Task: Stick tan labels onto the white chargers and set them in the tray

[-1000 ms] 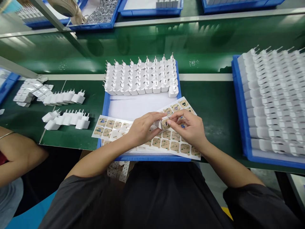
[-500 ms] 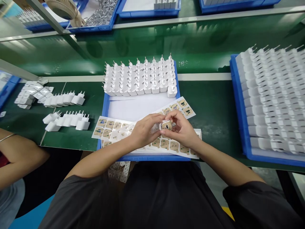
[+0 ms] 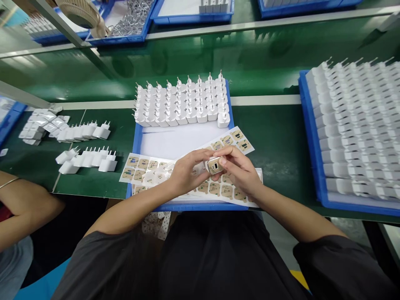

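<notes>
Between my hands is a white plug charger (image 3: 214, 166), its end turned toward me and covered by a tan sticker with a dark port slot. My left hand (image 3: 190, 168) grips it from the left. My right hand (image 3: 239, 170) closes on its right side, with the thumb on the stickered face. Sheets of tan stickers (image 3: 227, 191) lie beneath both hands, across the front of a blue tray (image 3: 200, 206). Rows of white plug chargers (image 3: 181, 104) stand in the back of that tray, pins upward.
Loose chargers (image 3: 90, 160) lie on the green bench to the left, near another person's arm (image 3: 28, 208). At right stands a blue tray packed with chargers (image 3: 356, 137). A shelf above holds a fan (image 3: 81, 14) and a tray of metal parts (image 3: 133, 18).
The charger has shifted slightly left and turned in my fingers. My right thumb has moved from the lower edge to the upper right of the stickered face.
</notes>
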Available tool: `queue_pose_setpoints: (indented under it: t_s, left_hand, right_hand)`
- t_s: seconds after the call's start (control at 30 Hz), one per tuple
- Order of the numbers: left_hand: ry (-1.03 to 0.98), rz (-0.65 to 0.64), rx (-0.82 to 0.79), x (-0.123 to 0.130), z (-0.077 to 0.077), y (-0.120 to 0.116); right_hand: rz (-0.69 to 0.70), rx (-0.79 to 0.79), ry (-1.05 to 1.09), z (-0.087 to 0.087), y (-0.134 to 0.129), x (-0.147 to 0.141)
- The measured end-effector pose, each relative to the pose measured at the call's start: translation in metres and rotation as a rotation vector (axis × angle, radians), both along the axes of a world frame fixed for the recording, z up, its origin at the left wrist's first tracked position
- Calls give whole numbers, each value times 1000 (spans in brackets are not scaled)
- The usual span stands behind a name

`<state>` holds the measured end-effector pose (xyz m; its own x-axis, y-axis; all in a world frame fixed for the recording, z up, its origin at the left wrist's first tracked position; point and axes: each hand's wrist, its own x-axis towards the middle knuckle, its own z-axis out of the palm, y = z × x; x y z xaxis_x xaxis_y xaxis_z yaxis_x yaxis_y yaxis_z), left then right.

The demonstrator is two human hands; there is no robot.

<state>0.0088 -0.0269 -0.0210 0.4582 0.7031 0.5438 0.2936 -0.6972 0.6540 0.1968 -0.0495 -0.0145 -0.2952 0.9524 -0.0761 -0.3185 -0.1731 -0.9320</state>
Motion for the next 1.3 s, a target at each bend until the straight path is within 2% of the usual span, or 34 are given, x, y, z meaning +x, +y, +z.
queue_pose_setpoints:
  t_s: [0.13, 0.23, 0.4, 0.63, 0.83, 0.97, 1.13, 1.3]
  left_hand:
    - [-73, 36, -151, -1, 5, -2]
    - [-66, 53, -163, 0, 3, -3]
    - [-2, 34, -9, 2, -2, -2]
    - [-30, 15, 58, 2, 1, 1]
    - [54, 0, 283, 0, -3, 5]
    - [81, 17, 342, -1, -5, 7]
    - [34, 2, 286, -1, -2, 5]
    - [-84, -1, 76, -1, 0, 5]
  right_hand:
    - [39, 41, -12, 0, 2, 1]
    - [11, 98, -96, -3, 0, -2]
    - [-86, 158, -235, -8, -3, -6]
    - [-23, 66, 50, -10, -3, -4]
    - [-74, 115, 94, -10, -4, -6]
    - [-81, 129, 86, -8, -4, -6]
    - [-66, 118, 98, -7, -4, -6]
    - [-26, 160, -28, -4, 0, 0]
